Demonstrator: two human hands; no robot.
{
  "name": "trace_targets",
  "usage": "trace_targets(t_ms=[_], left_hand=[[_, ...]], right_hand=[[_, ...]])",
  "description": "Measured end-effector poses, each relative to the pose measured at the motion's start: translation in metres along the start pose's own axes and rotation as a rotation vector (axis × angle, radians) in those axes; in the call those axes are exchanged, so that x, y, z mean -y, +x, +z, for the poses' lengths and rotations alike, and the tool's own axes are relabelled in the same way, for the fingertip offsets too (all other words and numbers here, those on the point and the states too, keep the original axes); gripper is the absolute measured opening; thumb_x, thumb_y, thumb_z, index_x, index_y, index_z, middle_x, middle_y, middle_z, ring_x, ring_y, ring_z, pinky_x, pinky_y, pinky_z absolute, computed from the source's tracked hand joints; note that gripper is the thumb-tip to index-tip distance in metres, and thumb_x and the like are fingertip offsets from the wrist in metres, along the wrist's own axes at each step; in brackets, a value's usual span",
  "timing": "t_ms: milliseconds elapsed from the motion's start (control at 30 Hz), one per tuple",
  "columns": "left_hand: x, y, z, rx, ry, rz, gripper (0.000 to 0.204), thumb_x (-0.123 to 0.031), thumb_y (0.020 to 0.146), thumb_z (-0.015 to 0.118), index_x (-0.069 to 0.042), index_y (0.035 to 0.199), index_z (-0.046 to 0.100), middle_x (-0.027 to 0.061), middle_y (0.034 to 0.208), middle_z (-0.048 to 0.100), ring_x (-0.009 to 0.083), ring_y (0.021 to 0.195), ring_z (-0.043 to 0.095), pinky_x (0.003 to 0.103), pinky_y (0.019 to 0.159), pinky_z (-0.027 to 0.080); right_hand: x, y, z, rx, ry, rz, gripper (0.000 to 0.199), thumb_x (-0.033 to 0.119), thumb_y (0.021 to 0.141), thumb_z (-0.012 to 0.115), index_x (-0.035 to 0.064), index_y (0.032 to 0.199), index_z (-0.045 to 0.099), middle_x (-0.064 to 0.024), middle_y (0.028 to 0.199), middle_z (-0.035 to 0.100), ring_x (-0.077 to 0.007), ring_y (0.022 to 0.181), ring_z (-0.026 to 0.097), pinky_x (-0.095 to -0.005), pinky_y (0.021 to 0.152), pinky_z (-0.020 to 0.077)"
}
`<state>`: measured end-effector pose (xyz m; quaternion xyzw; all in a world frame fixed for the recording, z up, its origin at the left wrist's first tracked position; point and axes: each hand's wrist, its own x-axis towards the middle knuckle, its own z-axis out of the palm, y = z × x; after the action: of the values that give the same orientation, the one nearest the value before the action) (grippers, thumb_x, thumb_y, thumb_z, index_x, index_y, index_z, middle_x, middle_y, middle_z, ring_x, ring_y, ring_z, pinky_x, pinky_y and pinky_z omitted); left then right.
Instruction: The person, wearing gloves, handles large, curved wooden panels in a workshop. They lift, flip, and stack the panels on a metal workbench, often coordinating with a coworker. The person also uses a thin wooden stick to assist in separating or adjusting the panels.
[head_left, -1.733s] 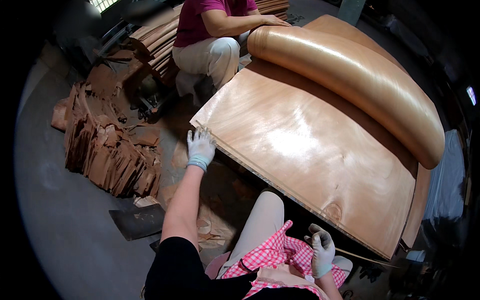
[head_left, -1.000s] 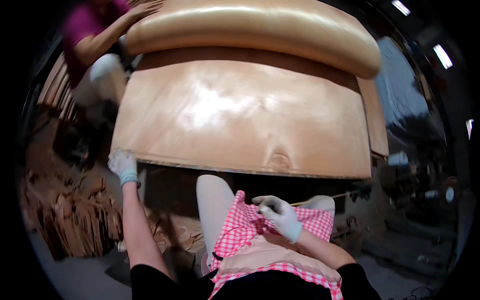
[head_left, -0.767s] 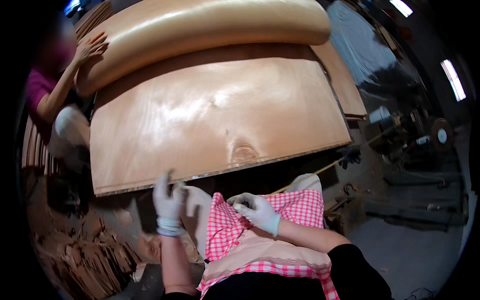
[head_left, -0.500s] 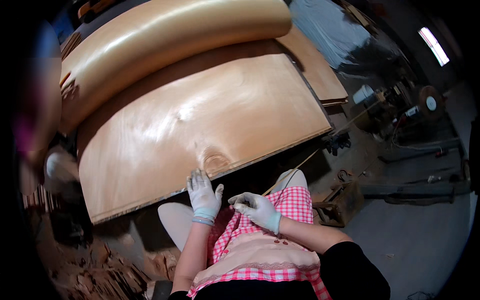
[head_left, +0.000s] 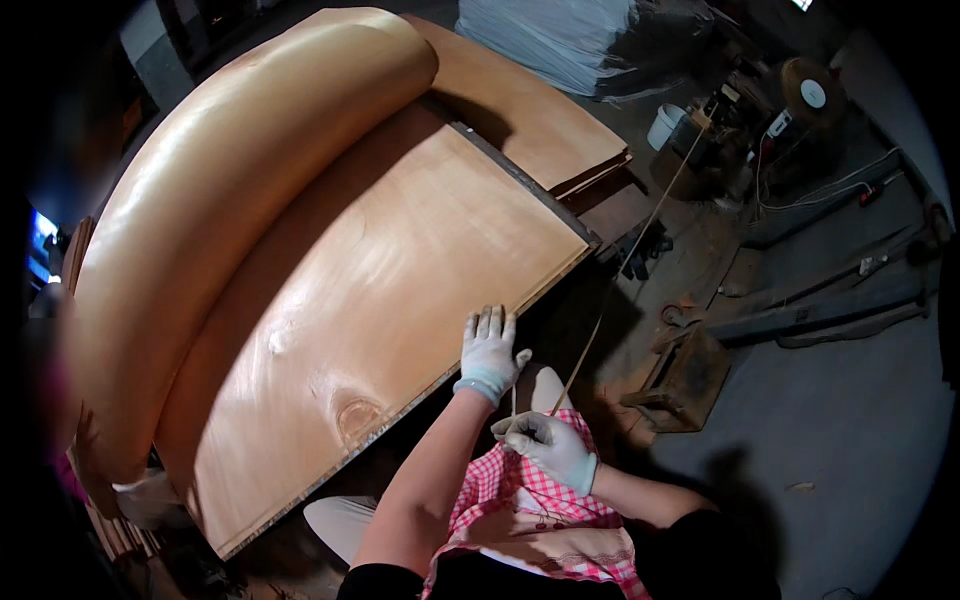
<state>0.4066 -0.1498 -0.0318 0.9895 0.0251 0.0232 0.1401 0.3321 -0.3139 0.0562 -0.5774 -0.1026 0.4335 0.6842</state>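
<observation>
A pale wood veneer sheet lies on top of the stack in front of me, with a round knot mark near its front edge. My left hand, in a white glove, rests flat on the sheet by that edge, fingers stretched out. My gloved right hand is closed in front of my checked apron, pinching a narrow tan tape. From the hand the tape runs up to the right, toward a large reel. A short piece of it sticks up beside the fingers.
A big curled-over veneer sheet arches across the far side of the stack. Another person's gloved hand is at its left end. To the right stand a wooden box, a white bucket and more stacked sheets. Plastic-wrapped goods stand behind.
My view has turned right. My left hand has slid rightward along the sheet's front edge, away from the knot. The tape in my right hand now rises more steeply toward the reel.
</observation>
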Motion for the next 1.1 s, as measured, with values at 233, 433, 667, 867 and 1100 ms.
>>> trace_targets(t_ms=[233,433,667,867,1100], left_hand=[[-0.010,0.000,-0.028,-0.189,-0.864,-0.182,0.045,-0.025,0.091,0.060,-0.002,0.129,0.053,0.0218,0.129,0.055,0.0358,0.123,0.050,0.040,0.105,0.038],[-0.007,-0.124,-0.071,-0.087,-1.590,-0.474,0.041,-0.021,0.098,0.056,0.003,0.131,0.051,0.0097,0.130,0.056,0.0166,0.122,0.049,0.030,0.106,0.036],[-0.029,-0.175,-0.093,-0.269,-1.920,-0.601,0.046,-0.016,0.091,0.066,0.006,0.129,0.052,0.0090,0.121,0.061,0.0142,0.108,0.057,0.028,0.095,0.045],[-0.024,-0.206,-0.101,-0.531,-1.760,-0.633,0.016,-0.006,0.088,0.068,0.003,0.100,0.069,0.0078,0.119,0.060,0.0140,0.099,0.060,0.025,0.087,0.049],[0.005,-0.247,-0.100,-1.025,-1.918,-0.693,0.010,0.004,0.090,0.057,-0.002,0.097,0.061,0.0072,0.102,0.064,0.0157,0.098,0.060,0.029,0.093,0.047]], right_hand=[[0.012,0.018,-0.035,-0.172,0.097,-0.119,0.017,0.015,0.099,0.053,-0.0006,0.105,0.057,-0.0082,0.102,0.064,-0.0124,0.091,0.062,-0.0279,0.082,0.0516],[0.036,0.032,-0.026,0.016,0.067,-0.112,0.029,0.011,0.097,0.052,0.0014,0.124,0.047,-0.0100,0.099,0.066,-0.0161,0.090,0.064,-0.0294,0.082,0.0528],[0.050,0.016,0.036,0.199,-0.476,-0.190,0.056,0.001,0.093,0.048,0.0020,0.146,0.029,-0.0113,0.099,0.066,-0.0168,0.087,0.063,-0.0279,0.080,0.0493],[0.032,0.011,0.059,0.265,-0.768,-0.237,0.071,0.005,0.088,0.055,0.0089,0.151,0.021,-0.0172,0.088,0.068,-0.0302,0.079,0.067,-0.0361,0.074,0.0511],[0.037,0.006,0.097,0.250,-1.167,-0.342,0.027,0.028,0.092,0.056,0.0073,0.108,0.065,-0.0141,0.099,0.068,-0.0324,0.091,0.065,-0.0406,0.078,0.0515]])
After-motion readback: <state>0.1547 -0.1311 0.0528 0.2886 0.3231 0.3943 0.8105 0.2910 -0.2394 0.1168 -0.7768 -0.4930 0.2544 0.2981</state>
